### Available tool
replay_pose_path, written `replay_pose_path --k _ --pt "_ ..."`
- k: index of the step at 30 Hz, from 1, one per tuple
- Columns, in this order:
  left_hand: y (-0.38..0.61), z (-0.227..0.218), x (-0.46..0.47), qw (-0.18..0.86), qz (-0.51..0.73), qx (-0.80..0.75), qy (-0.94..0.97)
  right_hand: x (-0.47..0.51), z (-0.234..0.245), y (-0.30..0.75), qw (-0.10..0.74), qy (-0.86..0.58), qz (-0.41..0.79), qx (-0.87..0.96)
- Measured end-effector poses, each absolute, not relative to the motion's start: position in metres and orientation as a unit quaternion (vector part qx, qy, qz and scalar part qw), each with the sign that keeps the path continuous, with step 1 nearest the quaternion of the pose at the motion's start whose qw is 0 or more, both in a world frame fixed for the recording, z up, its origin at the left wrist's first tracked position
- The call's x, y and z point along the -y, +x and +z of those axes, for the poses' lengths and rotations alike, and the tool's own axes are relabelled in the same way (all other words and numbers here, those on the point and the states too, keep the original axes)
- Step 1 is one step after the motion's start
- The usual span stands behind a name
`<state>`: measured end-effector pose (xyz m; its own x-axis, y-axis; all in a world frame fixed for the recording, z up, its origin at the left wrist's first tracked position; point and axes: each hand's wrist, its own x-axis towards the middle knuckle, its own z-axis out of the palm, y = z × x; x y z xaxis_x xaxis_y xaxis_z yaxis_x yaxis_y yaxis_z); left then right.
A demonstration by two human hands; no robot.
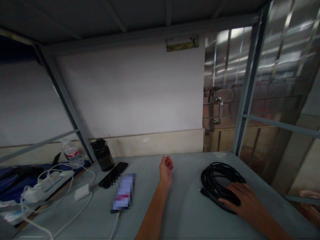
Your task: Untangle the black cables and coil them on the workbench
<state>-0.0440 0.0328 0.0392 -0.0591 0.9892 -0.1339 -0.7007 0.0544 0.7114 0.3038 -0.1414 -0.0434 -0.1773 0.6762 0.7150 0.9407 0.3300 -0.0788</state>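
A coil of black cable [212, 181] lies on the right part of the grey surface, with its plug end sticking out at the left of the coil. My right hand [241, 196] rests over the near right side of this coil, fingers and thumb closed around some of its loops. Left of the coil, my left hand [166, 166] is held over the middle of the surface, its fingers curled inward and nothing visible in them. A gap separates it from the cable.
Left on the surface are a lit phone [123, 192] with a white cord, a dark phone [113, 175], a black bottle [102, 155] and a white adapter [82, 192]. A power strip [47, 186] and clear bottle [72, 153] stand further left. Metal posts [250, 80] frame the surface.
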Motion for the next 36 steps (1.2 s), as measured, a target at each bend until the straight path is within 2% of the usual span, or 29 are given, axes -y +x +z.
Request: replay_pose_path --k 16,23,26,30,33,36 --pt "-0.051 0.049 -0.028 0.68 0.665 -0.259 0.169 0.144 -0.046 0.298 0.359 -0.58 -0.139 0.718" --pt "-0.051 0.047 -0.027 0.689 0.664 -0.234 0.174 0.12 -0.01 0.311 0.417 -0.548 -0.149 0.71" --pt "-0.049 0.046 -0.027 0.696 0.659 -0.224 0.176 0.081 0.008 0.324 0.374 -0.536 -0.154 0.741" --pt "-0.051 0.048 -0.026 0.696 0.658 -0.224 0.182 0.036 0.005 0.329 0.283 -0.504 -0.074 0.813" --pt "-0.054 0.049 -0.026 0.69 0.664 -0.221 0.183 0.02 -0.008 0.33 0.279 -0.482 -0.023 0.83" --pt "-0.056 0.05 -0.027 0.685 0.674 -0.216 0.172 0.014 -0.016 0.335 0.281 -0.485 -0.025 0.828"
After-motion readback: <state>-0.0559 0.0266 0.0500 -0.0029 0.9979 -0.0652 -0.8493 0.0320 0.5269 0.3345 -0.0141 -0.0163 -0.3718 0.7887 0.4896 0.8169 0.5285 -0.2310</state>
